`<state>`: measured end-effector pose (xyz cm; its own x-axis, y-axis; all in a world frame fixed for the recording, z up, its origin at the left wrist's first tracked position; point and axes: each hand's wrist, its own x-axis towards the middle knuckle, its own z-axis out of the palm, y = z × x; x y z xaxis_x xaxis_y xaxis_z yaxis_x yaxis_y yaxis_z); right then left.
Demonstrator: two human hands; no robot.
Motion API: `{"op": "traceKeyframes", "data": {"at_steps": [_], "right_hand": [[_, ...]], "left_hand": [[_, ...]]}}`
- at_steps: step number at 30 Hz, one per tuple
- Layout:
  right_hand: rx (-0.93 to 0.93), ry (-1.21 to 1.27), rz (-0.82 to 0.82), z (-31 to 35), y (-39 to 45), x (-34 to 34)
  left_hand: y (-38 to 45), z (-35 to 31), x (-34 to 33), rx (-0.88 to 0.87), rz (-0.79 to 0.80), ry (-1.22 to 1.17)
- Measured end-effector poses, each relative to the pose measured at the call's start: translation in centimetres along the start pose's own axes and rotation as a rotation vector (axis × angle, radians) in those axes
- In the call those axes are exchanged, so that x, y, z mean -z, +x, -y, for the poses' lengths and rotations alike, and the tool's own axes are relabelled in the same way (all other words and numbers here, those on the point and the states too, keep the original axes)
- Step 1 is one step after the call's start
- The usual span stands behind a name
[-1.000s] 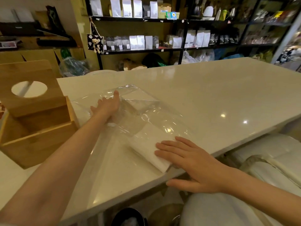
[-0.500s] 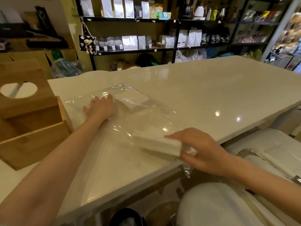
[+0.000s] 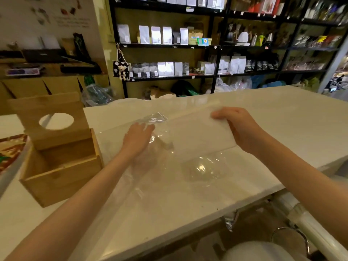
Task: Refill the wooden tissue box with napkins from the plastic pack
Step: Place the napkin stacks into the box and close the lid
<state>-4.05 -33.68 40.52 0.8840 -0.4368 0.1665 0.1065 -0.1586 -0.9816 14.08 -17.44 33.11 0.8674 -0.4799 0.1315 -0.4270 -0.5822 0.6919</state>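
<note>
Seemingly blurred napkins (image 3: 197,132) in right hand (image 3: 243,129), fingertips hidden behind.

Your left hand (image 3: 138,139) lies flat, fingers extended, on the plastic pack (image 3: 169,157); your right hand (image 3: 238,129) is raised above the pack, fingers curled, gripping.

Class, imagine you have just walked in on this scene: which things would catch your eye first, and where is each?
First, the white stack of napkins that the right hand grips, raised over the middle of the white counter. Below it the left hand presses flat on the clear plastic pack spread across the counter. At the left stands the wooden tissue box, open, its lid with the round hole propped upright.
</note>
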Motion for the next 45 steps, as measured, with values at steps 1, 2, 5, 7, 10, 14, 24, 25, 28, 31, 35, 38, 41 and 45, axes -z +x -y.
{"op": "traceKeyframes", "data": {"at_steps": [1,2,5,7,10,14,24,25,28,31,35,38,41,45], "right_hand": [[-0.026,0.032,0.012,0.0,0.5,-0.8],[-0.049,0.067,0.031,-0.1,1.0,-1.7],[-0.114,0.166,0.093,-0.4,2.1,-4.5],[-0.161,0.236,0.122,-0.4,2.7,-6.4],[-0.237,0.318,0.2,-0.6,3.6,-9.1],[-0.315,0.332,0.358,-0.1,4.6,-13.1],[-0.426,0.085,0.607,1.5,6.8,-22.6],[-0.389,0.014,0.59,1.6,6.9,-23.1],[-0.247,-0.157,0.494,1.4,7.4,-23.9],[-0.194,-0.226,0.462,1.1,7.8,-24.0],[-0.21,-0.287,0.449,1.0,7.9,-24.1],[-0.175,-0.335,0.417,1.1,7.9,-24.3],[-0.116,-0.419,0.394,0.8,7.9,-24.4],[-0.057,-0.442,0.354,0.4,7.9,-24.6]], "left_hand": [[-1.0,-1.2,1.0,0.025,0.026,-0.327],[-2.3,-2.3,2.1,0.094,0.124,-0.655],[-5.0,-3.1,5.2,0.182,0.402,-1.053],[-6.4,-2.7,7.0,0.187,0.43,-1.082],[-7.7,-1.5,9.8,0.193,0.312,-0.986],[-8.7,1.2,13.5,0.258,0.154,-0.871],[-9.9,6.8,19.8,0.439,-0.051,-0.724],[-9.9,7.0,20.0,0.45,-0.067,-0.692],[-9.5,7.7,20.1,0.437,-0.098,-0.565],[-9.3,7.8,19.9,0.435,-0.127,-0.467],[-8.7,7.9,19.7,0.44,-0.162,-0.394],[-8.4,8.2,19.6,0.426,-0.196,-0.348],[-8.1,8.3,19.5,0.438,-0.213,-0.292],[-7.9,8.7,19.5,0.446,-0.208,-0.237]]}}
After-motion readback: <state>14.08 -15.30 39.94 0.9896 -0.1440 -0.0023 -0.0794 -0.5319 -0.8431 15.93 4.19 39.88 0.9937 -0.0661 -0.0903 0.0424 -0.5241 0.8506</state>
